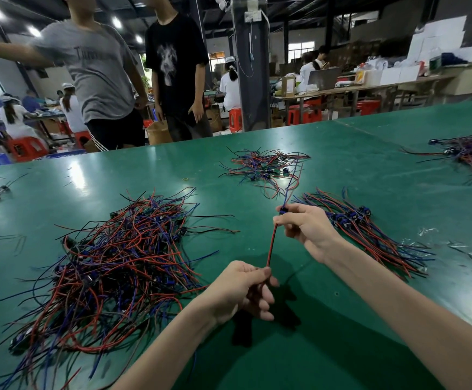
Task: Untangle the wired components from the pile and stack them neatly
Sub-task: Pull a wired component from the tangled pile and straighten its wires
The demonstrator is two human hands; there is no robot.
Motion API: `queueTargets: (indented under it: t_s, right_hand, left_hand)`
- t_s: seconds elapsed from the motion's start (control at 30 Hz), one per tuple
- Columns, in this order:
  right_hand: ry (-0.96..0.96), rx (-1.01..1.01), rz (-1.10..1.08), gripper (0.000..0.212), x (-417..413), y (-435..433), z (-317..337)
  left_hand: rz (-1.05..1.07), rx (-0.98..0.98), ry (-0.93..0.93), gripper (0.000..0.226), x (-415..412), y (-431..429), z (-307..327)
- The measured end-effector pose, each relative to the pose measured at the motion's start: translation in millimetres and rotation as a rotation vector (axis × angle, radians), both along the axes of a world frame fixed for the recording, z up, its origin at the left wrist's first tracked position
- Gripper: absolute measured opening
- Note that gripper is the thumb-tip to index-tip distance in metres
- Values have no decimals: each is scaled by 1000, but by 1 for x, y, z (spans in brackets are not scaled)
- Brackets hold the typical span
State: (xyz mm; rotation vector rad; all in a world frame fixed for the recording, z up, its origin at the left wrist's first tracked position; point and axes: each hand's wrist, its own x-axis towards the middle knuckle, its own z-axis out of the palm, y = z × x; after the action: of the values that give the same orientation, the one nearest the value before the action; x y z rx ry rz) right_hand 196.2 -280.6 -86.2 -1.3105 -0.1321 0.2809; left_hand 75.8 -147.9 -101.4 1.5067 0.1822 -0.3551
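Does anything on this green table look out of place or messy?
Mostly the big pile on the left, a tangled heap unlike the aligned stack on the right. A small yellow ring also lies alone on the table.

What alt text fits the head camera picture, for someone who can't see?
Two hands hold a wired component taut over a green table: left hand pinches the wire end, right hand the connector. A tangled pile lies left, a neat stack right.
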Motion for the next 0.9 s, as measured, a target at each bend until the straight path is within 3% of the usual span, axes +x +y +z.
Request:
queueTargets:
  t_s: [0.23, 0.47, 0.6, 0.73, 0.9]
  right_hand:
    - [34, 107, -16, 21, 5, -3, 2]
    - [52, 97, -22, 20, 7, -4, -2]
    - [20, 139, 6, 23, 9, -6, 2]
    - [40, 99, -71, 20, 15, -12, 1]
    - [74, 2, -103, 20, 18, -12, -6]
  left_hand:
    - [-49, -114, -18, 16, -1, 0, 3]
    - [3, 1, 10, 24, -2, 0, 5]
    - [43, -29, 7, 26, -1, 3, 4]
    - [-71, -108, -65, 21, 0, -1, 2]
    - [-194, -74, -121, 19, -2, 0, 0]
